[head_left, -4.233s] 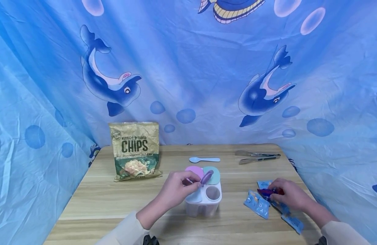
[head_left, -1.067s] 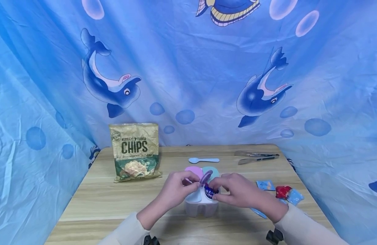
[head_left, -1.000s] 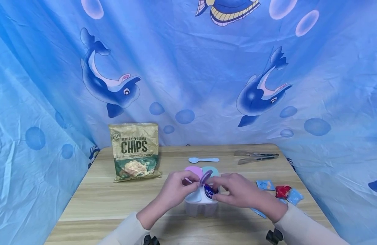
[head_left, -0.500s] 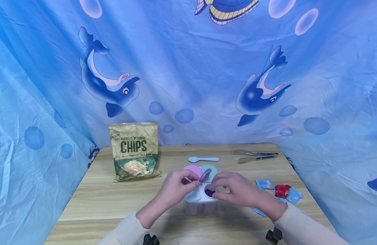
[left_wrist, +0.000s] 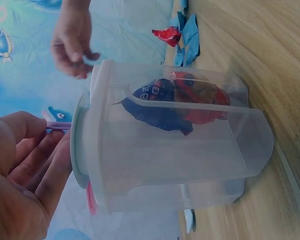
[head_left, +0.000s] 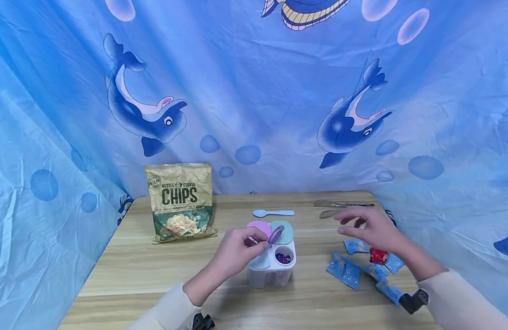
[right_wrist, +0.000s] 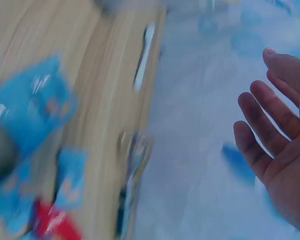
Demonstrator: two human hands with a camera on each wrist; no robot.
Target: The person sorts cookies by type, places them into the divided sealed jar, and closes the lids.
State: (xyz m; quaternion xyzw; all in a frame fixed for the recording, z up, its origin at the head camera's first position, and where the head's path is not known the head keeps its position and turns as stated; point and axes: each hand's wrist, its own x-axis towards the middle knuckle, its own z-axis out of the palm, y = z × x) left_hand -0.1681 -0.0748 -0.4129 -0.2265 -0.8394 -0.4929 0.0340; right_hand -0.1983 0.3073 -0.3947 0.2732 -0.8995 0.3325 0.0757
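Observation:
In the head view my left hand (head_left: 239, 252) pinches an upright purple lid (head_left: 275, 235) above a translucent white divided container (head_left: 270, 278). Pink (head_left: 257, 225) and green (head_left: 284, 231) lids cover its rear compartments, and a pale blue one the front left. Its front right compartment is uncovered and holds a snack packet (head_left: 283, 259). Through the wall, the left wrist view shows that wrapper (left_wrist: 157, 102) as dark blue and red. My right hand (head_left: 375, 227), fingers loosely bent and holding nothing, is raised over the right side, above blue packets (head_left: 345, 271) and a red one (head_left: 378, 255).
A bag of chips (head_left: 181, 199) stands at the back left. Behind the container lies a pale blue spoon (head_left: 273, 213). Tongs (head_left: 334, 204) lie at the back right, partly covered by my right hand. A blue sea-print cloth (head_left: 254, 114) hangs round the table.
The right hand carried a dark blue and red packet from the right pile into the open compartment, let go, and moved back up and right. The left hand keeps holding the purple lid.

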